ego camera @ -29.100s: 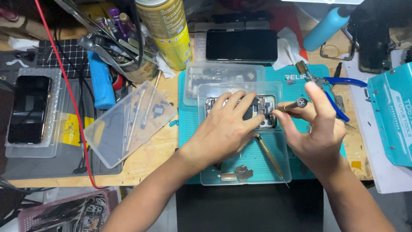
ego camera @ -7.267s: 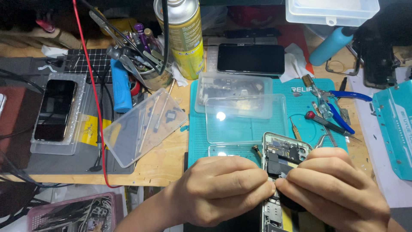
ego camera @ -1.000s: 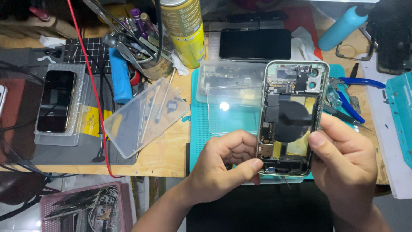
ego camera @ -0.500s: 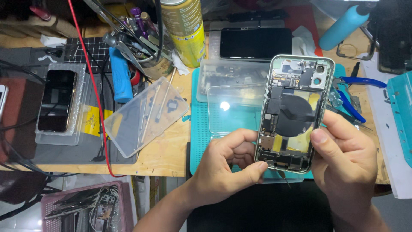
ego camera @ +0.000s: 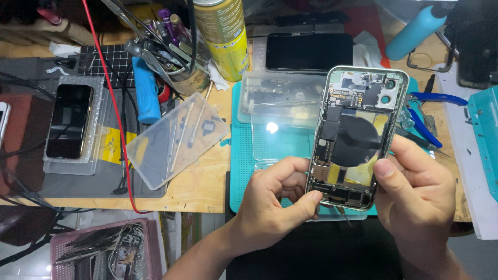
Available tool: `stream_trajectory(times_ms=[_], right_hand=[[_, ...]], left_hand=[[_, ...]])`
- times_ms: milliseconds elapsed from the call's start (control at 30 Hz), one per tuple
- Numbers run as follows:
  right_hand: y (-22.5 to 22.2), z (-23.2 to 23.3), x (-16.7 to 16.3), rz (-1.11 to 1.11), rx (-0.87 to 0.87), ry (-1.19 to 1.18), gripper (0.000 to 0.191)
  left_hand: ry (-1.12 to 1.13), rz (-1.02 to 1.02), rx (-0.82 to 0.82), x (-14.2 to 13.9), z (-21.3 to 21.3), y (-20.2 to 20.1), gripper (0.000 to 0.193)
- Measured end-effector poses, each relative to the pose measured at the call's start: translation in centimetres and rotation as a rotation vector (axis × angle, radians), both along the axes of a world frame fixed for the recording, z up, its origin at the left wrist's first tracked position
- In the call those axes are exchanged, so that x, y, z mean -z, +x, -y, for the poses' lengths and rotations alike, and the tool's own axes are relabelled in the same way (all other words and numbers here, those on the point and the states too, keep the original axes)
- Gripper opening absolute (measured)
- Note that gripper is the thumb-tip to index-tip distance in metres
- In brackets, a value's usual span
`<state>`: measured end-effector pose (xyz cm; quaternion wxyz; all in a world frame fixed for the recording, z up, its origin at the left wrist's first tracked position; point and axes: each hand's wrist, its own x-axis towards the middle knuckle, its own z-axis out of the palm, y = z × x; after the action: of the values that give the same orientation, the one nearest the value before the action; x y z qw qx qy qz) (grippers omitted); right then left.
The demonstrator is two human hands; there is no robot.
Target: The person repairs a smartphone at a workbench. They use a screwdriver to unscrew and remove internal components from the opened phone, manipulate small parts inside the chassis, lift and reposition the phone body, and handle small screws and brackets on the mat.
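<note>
I hold an opened phone body (ego camera: pixel 355 135) upright over the bench, its inner side facing me, with circuit boards, a round black coil and camera modules showing. My left hand (ego camera: pixel 277 199) pinches its lower left edge between thumb and fingers. My right hand (ego camera: pixel 417 194) grips its lower right edge, the thumb pressed on the frame. Beneath the phone lie two clear plastic trays (ego camera: pixel 282 122) on a teal work mat (ego camera: pixel 239 176).
A yellow spray can (ego camera: pixel 223 36), a tool cup (ego camera: pixel 171 46), a blue cylinder (ego camera: pixel 146 91), another clear tray (ego camera: pixel 174 137), a dark phone screen (ego camera: pixel 308 52), a phone in a tray (ego camera: pixel 69 122), blue pliers (ego camera: pixel 425 111), a teal case (ego camera: pixel 485 140) and a red cable (ego camera: pixel 111 98) crowd the wooden bench.
The phone body has tilted a little to the right and drawn nearer to the camera. Both hands keep their grip on its lower edges.
</note>
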<state>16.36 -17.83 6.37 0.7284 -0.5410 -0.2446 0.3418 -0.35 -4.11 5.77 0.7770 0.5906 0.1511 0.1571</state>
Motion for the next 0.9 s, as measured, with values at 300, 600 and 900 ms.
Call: stream_trajectory(times_ms=[300,600,900], right_hand=[[-0.07,-0.08,-0.25,0.07,-0.003,-0.006,0.048],[-0.29,0.02,-0.19,0.096,0.022,-0.017,0.048],[0.01,-0.09,0.18,0.018,-0.011,0.04,0.048]], left_hand=[[-0.13,0.008,0.04,-0.67,-0.16,-0.02,0.029],[0.083,0.014,-0.013,-0.66,0.14,0.17,0.03],[-0.024,0.0,-0.019,-0.47,0.15,0.33,0.033]])
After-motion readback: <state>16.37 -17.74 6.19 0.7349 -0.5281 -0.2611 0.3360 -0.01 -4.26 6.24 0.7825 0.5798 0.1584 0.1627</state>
